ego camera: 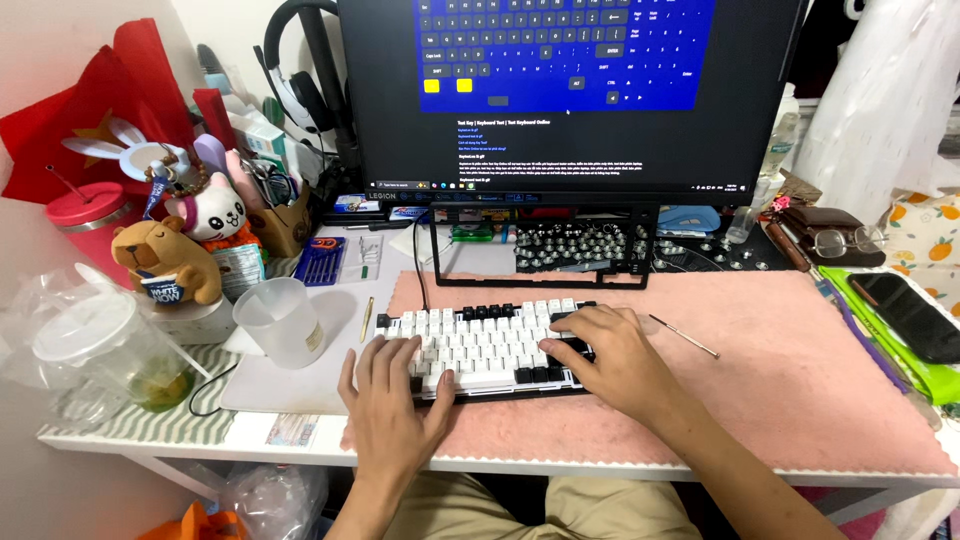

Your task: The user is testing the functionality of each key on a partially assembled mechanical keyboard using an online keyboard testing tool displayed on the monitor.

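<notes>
two hands rest on one keyboard (490, 345): the left hand (392, 400) and the right hand (608, 358). one monitor (570, 95) stands behind it, and one black keyboard frame (545, 280) lies under the screen. one pink mat (800, 370) covers the tabletop. two plush toys sit at the left, a brown one (165, 262) and a white one (215, 212). one frosted cup (282, 322), one pair of glasses (848, 240), one headset (290, 70), one dark phone (915, 315).

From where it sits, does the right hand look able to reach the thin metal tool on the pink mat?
Probably yes: the right hand rests on the keyboard, and the tool lies just beside it on bare mat, nothing between.
</notes>
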